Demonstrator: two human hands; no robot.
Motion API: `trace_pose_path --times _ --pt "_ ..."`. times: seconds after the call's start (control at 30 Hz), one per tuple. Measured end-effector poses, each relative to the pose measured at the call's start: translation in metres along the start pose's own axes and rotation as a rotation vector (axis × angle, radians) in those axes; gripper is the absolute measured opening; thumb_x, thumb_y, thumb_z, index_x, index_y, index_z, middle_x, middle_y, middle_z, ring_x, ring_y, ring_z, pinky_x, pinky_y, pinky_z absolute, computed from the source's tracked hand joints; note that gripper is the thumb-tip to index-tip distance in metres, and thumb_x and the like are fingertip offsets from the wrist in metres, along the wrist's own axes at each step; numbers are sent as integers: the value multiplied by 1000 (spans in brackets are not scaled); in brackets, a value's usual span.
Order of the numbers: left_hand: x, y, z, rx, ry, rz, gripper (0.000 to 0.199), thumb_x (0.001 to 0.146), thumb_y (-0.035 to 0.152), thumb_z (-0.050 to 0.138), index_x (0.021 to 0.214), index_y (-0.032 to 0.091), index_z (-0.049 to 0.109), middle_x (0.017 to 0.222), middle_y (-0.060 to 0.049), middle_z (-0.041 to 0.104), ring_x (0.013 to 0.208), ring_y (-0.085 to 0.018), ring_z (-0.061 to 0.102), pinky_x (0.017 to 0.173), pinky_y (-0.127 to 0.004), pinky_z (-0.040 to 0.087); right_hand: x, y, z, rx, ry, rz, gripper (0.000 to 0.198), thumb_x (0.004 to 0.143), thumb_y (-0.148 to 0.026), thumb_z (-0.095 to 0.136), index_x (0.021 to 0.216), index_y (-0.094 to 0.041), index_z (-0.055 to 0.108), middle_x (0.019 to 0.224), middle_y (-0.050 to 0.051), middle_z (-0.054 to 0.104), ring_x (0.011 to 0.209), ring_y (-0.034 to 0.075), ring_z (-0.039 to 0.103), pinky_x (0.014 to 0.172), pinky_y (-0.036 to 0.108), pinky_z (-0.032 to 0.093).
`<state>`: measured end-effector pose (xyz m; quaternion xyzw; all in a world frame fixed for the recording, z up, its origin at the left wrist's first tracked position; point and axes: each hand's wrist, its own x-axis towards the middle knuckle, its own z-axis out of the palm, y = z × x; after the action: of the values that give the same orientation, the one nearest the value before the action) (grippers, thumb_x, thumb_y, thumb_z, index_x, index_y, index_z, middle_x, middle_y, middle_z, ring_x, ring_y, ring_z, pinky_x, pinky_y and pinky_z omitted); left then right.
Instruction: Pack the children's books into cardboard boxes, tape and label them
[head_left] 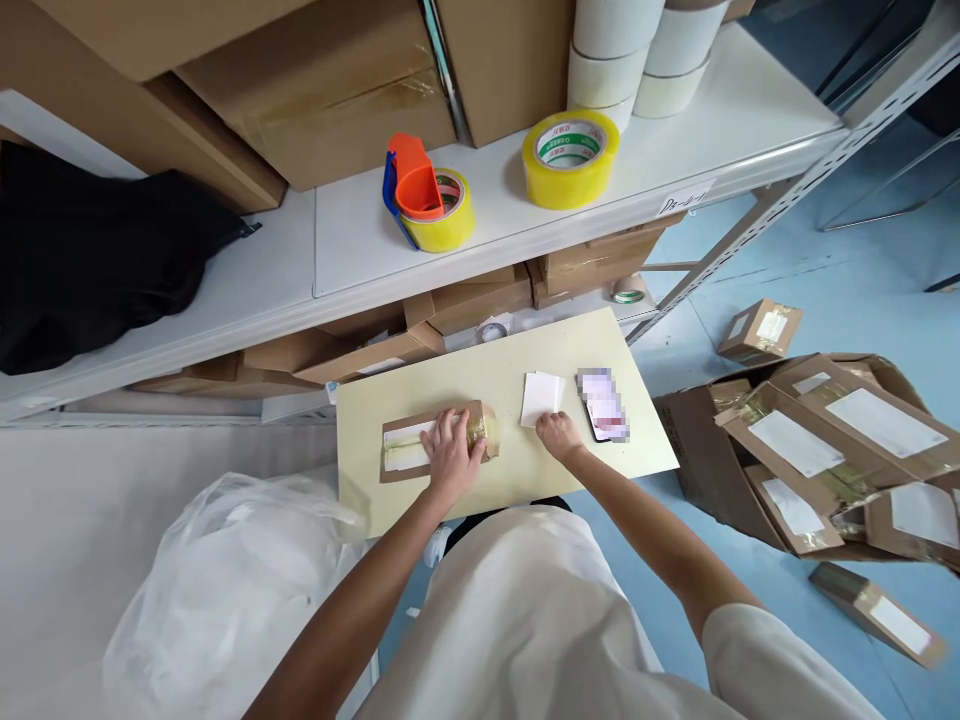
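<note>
White shirt (pixel 517 610), left hand (pixel 452 458) spread on taped package (pixel 407 450), right hand (pixel 559 436) curled against white paper (pixel 540 397), grip unclear

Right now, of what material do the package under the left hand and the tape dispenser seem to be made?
Package: probably cardboard, judging by its matte brown surface; the glossy band near one end suggests plastic tape. Tape dispenser: likely hard, smooth plastic, given its evenly coloured orange and blue parts.

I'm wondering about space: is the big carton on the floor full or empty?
Full: in the big carton, labelled parcels are heaped to the rim.
</note>
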<state>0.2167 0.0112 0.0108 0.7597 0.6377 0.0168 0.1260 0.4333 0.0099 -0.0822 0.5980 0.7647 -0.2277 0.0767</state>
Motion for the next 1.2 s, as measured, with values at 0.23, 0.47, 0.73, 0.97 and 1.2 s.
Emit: trace_pose_path --times 0.23,0.47,0.73,0.97,1.2 --pt "-1 0 5 -12 12 -25 52 89 41 42 136 18 44 144 -18 39 135 -34 30 108 -63 14 2 15 -8 46 10 -28 32 84 0 41 102 -8 65 96 20 68 89 26 64 78 34 42" --pt "1 1 5 -20 0 -45 53 89 43 42 137 18 43 144 -17 38 135 -34 29 108 -63 13 8 29 -13 213 78 -32 30 83 1 42 92 -11 68 89 14 70 88 22 62 83 30 42" --pt "14 14 -3 -73 7 14 47 88 41 46 130 20 50 137 -16 46 129 -31 38 108 -54 20 3 35 -20 564 229 78 10 84 -25 59 86 -17 65 80 5 69 72 16 62 67 26 48" --pt "55 53 -18 -103 -66 331 41 86 34 55 125 22 55 133 -12 53 129 -29 40 109 -49 21 -16 33 -65 938 431 -69 17 85 -27 53 93 -17 64 83 5 70 77 16 65 73 28 49" --pt "79 81 -45 -327 -211 428 23 87 37 52 90 22 69 80 -4 70 76 -18 61 92 -37 40 -32 25 -102 957 627 -73 29 86 -46 55 93 -19 63 84 6 67 81 20 63 74 33 50"
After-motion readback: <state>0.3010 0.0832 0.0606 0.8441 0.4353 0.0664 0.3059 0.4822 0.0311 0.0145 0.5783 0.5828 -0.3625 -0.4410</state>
